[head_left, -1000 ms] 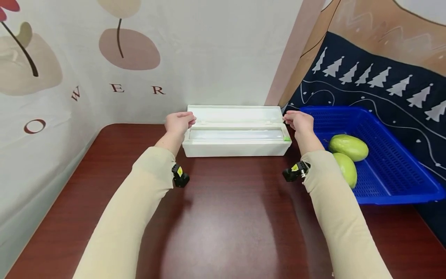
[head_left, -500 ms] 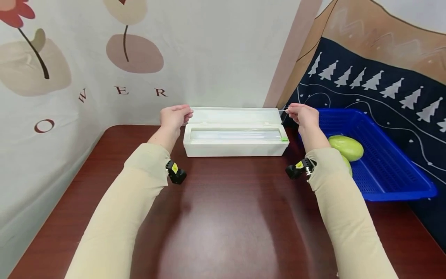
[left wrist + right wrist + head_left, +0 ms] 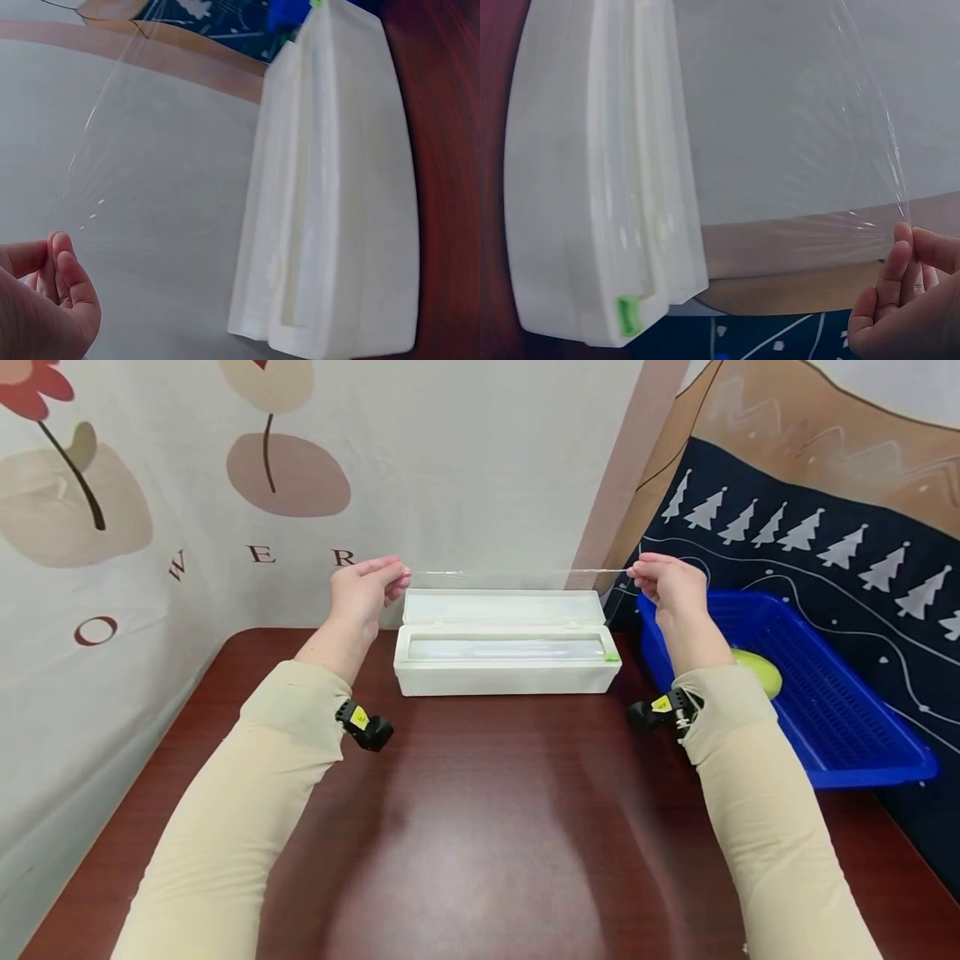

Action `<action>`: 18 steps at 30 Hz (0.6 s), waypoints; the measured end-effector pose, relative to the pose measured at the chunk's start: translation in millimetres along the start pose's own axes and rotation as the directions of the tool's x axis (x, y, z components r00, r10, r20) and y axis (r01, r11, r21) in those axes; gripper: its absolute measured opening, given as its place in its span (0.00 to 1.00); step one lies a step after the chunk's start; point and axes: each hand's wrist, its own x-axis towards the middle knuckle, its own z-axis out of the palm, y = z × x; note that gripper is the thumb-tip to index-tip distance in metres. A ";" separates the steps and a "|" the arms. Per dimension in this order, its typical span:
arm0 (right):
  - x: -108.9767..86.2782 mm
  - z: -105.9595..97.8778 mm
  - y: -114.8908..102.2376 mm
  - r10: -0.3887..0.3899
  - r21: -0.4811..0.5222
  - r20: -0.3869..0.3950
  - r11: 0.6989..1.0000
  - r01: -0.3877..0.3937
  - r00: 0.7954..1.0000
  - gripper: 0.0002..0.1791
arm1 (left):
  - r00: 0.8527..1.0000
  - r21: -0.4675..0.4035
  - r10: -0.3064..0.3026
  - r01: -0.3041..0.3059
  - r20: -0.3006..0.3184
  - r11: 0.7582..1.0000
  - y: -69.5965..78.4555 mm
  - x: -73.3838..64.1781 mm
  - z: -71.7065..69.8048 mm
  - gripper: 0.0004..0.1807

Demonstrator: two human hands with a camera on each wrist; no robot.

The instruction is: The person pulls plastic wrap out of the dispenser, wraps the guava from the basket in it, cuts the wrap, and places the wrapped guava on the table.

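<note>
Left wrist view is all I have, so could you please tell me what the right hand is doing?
Observer: The right hand pinches the edge of the clear plastic film between its thumb and fingers.
Operator: Thank you; would you kindly tell me what the blue thing cut off at my top edge is, and whether it holds anything?
Observer: It is a blue plastic basket with a green fruit in it, partly hidden behind the right sleeve.

Hands (image 3: pixel 358 596) (image 3: pixel 675 593) have risen, drawing clear film (image 3: pixel 517 578) upward
</note>
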 end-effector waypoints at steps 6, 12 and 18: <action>-8.1 -2.3 -13.0 -0.022 0.028 0.029 0.999 0.021 0.999 0.06 | 0.999 -0.162 0.007 -0.001 0.038 0.987 13.3 -5.9 0.4 0.05; -14.9 -3.0 -25.7 -0.063 0.089 0.049 0.994 0.059 0.997 0.05 | 0.997 -0.271 0.020 0.002 0.078 0.962 25.5 -12.3 0.2 0.04; -19.7 -2.6 -34.3 -0.100 0.144 0.070 0.985 0.089 0.992 0.04 | 0.996 -0.344 0.023 0.009 0.089 0.939 34.2 -19.0 0.3 0.04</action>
